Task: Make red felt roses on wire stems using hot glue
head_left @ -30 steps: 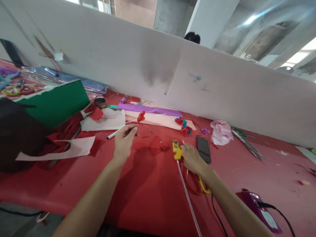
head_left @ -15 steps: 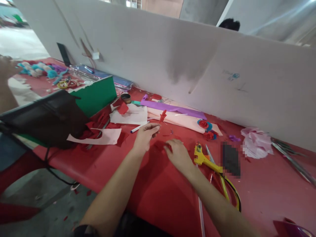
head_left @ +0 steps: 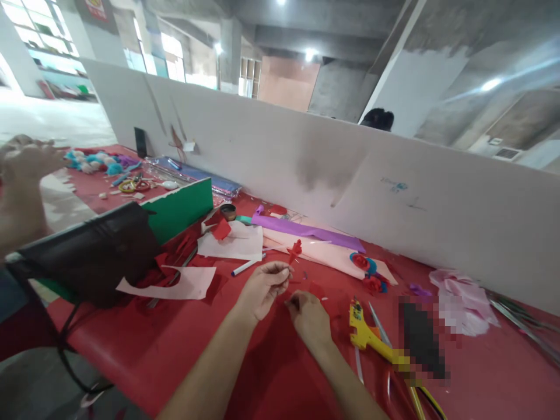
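Observation:
My left hand [head_left: 266, 289] pinches the lower end of a small red paper flower [head_left: 296, 251], which points up and away from me. Just below and to its right, my right hand [head_left: 311, 318] is closed with fingertips together near the red tabletop; whatever may be in them is too small to make out. Right of that hand lies a yellow glue gun [head_left: 363, 332], with scissors [head_left: 380, 326] partly behind it. Beyond my hands are finished-looking red and blue paper flowers [head_left: 362, 261] on a pale pink paper sheet [head_left: 319, 256].
A dark bag [head_left: 96, 251] and a green board [head_left: 186, 210] stand at left, near another person's hand [head_left: 30, 163]. White paper [head_left: 231, 240], a marker [head_left: 247, 265], a purple paper strip [head_left: 306, 227] and crumpled pink paper [head_left: 466, 303] lie around. A white partition [head_left: 262, 151] closes the back.
The view has tilted up, so the table sits lower in the picture. My right hand's fingers have drawn together, and it is nearer my left hand, which still holds the red paper flower.

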Motion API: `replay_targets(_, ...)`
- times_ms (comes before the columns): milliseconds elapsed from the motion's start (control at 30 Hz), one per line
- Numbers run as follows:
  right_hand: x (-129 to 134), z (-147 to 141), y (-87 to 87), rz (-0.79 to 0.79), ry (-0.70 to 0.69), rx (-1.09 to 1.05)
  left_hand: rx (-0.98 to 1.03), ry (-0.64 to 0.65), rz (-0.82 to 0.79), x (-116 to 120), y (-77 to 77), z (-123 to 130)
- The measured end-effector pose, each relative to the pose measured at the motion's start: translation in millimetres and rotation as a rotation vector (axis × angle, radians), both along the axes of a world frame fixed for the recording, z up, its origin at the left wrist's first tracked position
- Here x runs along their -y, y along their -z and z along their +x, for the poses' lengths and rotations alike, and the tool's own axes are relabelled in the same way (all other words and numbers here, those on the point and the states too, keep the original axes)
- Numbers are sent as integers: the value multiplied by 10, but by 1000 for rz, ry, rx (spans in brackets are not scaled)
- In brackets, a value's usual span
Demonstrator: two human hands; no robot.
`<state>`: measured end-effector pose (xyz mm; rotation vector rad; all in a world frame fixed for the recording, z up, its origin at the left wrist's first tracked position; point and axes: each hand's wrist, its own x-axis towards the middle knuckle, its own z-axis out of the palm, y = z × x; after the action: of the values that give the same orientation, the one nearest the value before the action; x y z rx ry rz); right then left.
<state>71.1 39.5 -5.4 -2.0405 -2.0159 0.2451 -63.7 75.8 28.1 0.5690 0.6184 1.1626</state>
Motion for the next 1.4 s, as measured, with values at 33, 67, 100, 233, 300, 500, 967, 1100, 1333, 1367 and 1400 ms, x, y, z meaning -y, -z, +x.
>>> replay_targets(33,1,4,14,18,-10,-1,30,27,4,7,-5,-5)
replay_targets(67,2,9,30,34,-20,-2,54,50,5,16,-11,-9)
replay_targets(100,4,15,46,48,-31,-4,72,71,4,24,-17,-11)
replay_targets(233,8,11,107,83,-62,-14,103,116,-9,44,-22,1)
replay_targets(300,3,-7,126,96,-79,-28,92,124,-6,42,-9,18)
replay_targets(500,-22,35,65,92,-175,-194,-1,104,39,14,48,38)
replay_targets(967,208,432,-203,363,-135,-524,-204,61,-20,93,20,213)
replay_targets(1100,255,430,-157,442,-225,-419,-313,79,-1,114,34,261)
replay_targets(1333,271,458,-116,467,-249,-394,-378,63,15,100,90,272)
replay_targets(1367,270,458,-122,469,-249,-405,-388,61,23,104,83,271)
replay_targets(1400,268,458,-129,471,-249,-418,-396,58,31,108,75,271)
